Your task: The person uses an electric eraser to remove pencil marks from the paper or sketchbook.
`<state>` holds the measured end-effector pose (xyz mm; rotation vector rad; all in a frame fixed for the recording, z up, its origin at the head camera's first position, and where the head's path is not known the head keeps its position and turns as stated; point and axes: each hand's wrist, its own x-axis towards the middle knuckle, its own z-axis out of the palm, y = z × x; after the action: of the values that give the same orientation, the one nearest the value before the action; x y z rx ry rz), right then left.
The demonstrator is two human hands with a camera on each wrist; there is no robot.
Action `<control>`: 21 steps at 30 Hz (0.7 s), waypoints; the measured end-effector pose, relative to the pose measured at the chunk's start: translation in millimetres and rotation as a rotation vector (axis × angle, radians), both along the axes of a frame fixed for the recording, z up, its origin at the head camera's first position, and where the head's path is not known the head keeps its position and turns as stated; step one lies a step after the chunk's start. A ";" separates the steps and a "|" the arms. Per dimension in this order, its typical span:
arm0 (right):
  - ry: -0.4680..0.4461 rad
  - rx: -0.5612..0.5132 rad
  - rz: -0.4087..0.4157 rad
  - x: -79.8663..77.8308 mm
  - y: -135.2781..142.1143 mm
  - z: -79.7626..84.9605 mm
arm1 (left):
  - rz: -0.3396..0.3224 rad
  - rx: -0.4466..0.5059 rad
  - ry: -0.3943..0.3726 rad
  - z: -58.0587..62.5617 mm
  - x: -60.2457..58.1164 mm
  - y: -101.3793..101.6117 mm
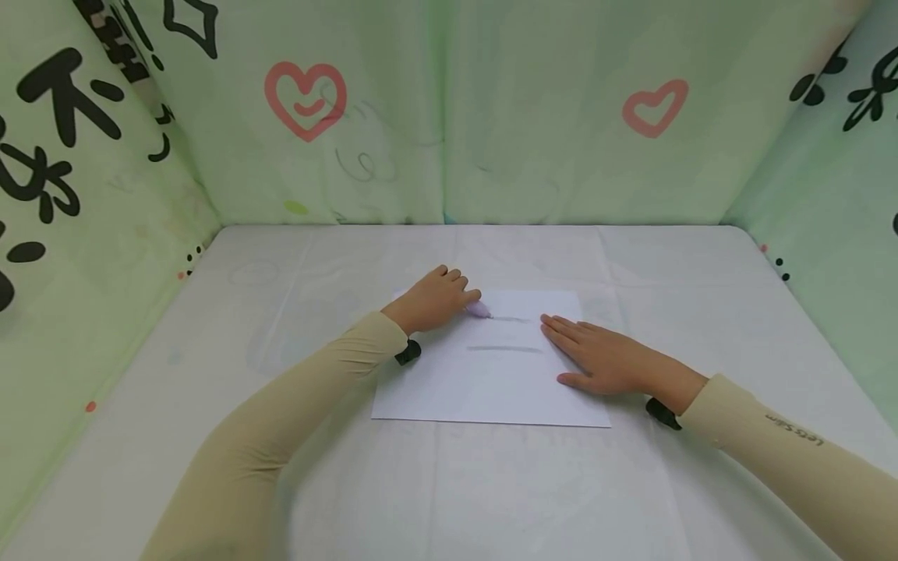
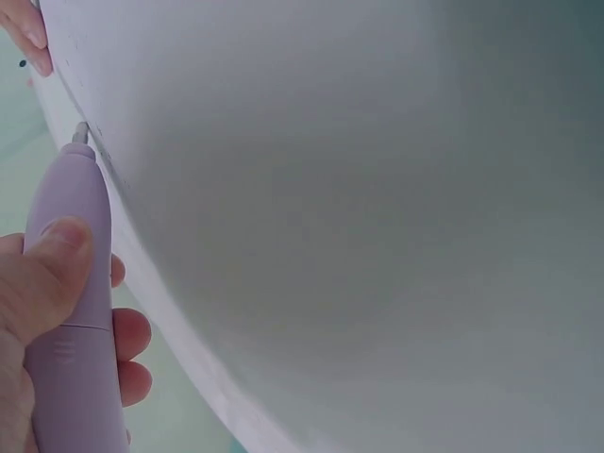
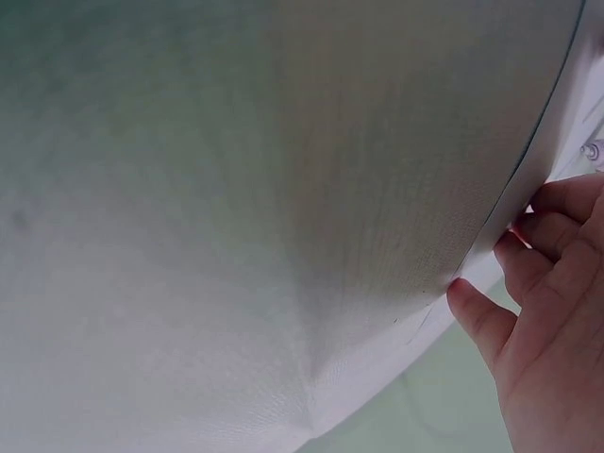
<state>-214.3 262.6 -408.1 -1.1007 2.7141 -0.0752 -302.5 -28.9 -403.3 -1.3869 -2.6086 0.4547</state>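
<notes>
A sheet of white paper [image 1: 449, 389] lies on the table with two grey pencil lines across it. The upper line [image 1: 512, 319] is fainter than the lower line [image 1: 505, 349]. My left hand [image 1: 429, 300] grips a lilac electric eraser [image 1: 479, 309], thumb on one side and fingers curled round the other. Its narrow tip points at the left end of the upper line; whether it touches the paper I cannot tell. In the left wrist view, the eraser body [image 2: 75, 377] is large and close. My right hand [image 1: 599, 358] rests on the paper's right side, fingers stretched out.
A white cloth [image 1: 519, 499] covers the table. Pale green curtains [image 1: 533, 156] with red hearts and black markings hang behind it and along both sides. Dark wrist devices [image 1: 662, 414] sit under both wrists.
</notes>
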 end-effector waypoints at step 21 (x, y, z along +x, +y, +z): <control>-0.024 0.015 -0.017 0.3 -2.2 2.2 | 0.011 0.013 -0.030 1.0 1.6 1.6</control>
<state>-214.0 260.4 -405.9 -1.0665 2.6989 -0.0705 -300.9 -27.3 -402.4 -1.3867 -2.6388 0.4209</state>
